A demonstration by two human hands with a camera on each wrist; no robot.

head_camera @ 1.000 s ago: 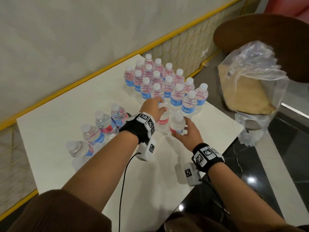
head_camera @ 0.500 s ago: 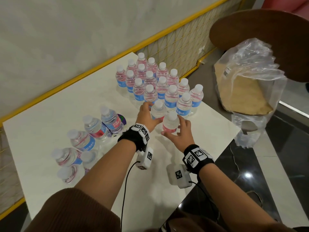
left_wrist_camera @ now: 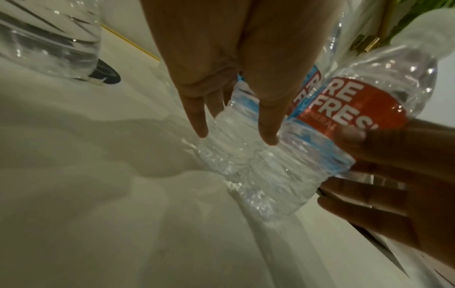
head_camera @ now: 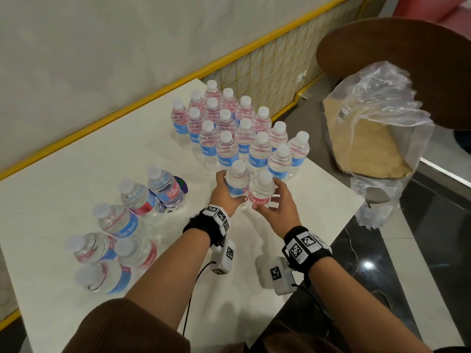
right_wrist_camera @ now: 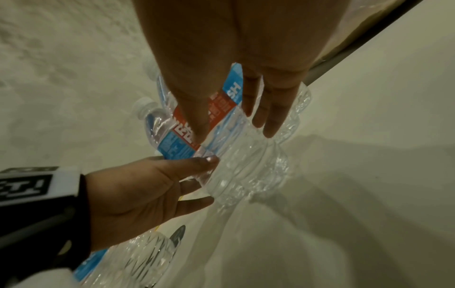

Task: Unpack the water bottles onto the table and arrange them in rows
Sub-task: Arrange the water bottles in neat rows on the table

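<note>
Several small water bottles [head_camera: 237, 128] with white caps and blue-red labels stand in rows at the far side of the white table [head_camera: 76, 179]. At the near end of those rows my left hand [head_camera: 229, 192] grips an upright bottle [head_camera: 237, 178] around its body. My right hand [head_camera: 267, 200] grips a second upright bottle [head_camera: 261, 191] that touches the first. In the left wrist view my fingers [left_wrist_camera: 197, 117] wrap the ribbed bottle [left_wrist_camera: 234, 155], beside the red-labelled bottle [left_wrist_camera: 357, 101]. In the right wrist view my fingers [right_wrist_camera: 270, 117] hold the labelled bottle [right_wrist_camera: 187, 144] on the tabletop.
Several loose bottles [head_camera: 122, 220] stand bunched at the left of the table. A crumpled clear plastic wrap with a cardboard tray [head_camera: 369, 138] stands on the floor past the table's right edge. A yellow-framed mesh rail [head_camera: 267, 72] runs along the wall.
Both hands keep hold of their bottles at the near end of the rows. The two bottles now stand pressed side by side. My head has shifted, showing more loose bottles at left.
</note>
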